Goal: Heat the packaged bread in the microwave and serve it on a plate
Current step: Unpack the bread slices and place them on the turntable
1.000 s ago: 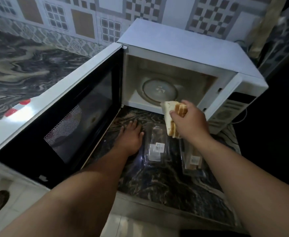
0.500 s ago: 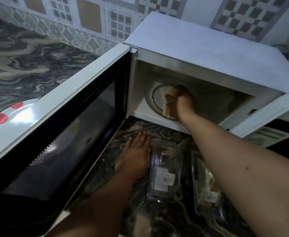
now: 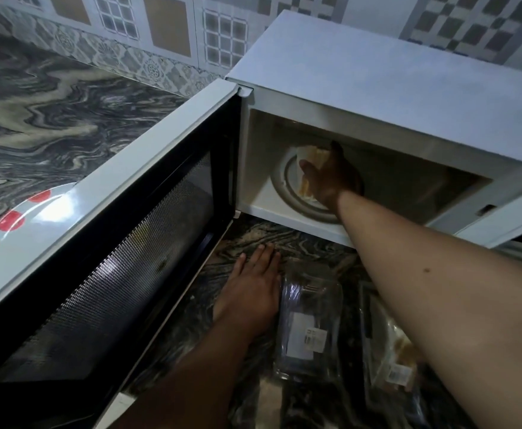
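The white microwave (image 3: pixel 377 72) stands on the marble counter with its door (image 3: pixel 123 243) swung wide to the left. My right hand (image 3: pixel 330 178) reaches inside and holds the bread slices (image 3: pixel 310 157) over the glass turntable (image 3: pixel 287 193); I cannot tell if the bread touches it. My left hand (image 3: pixel 253 289) lies flat on the counter below the door, fingers spread, holding nothing. A white plate (image 3: pixel 15 218) with red and yellow spots shows past the door at the left.
An empty clear plastic bread package (image 3: pixel 309 329) lies on the counter right of my left hand. A second package (image 3: pixel 395 357) holding bread lies further right, partly under my right forearm. Tiled wall runs behind the counter.
My right hand carried the bread from in front of the microwave into the cavity and further over the turntable. My left hand stayed flat on the counter. The view moved closer.
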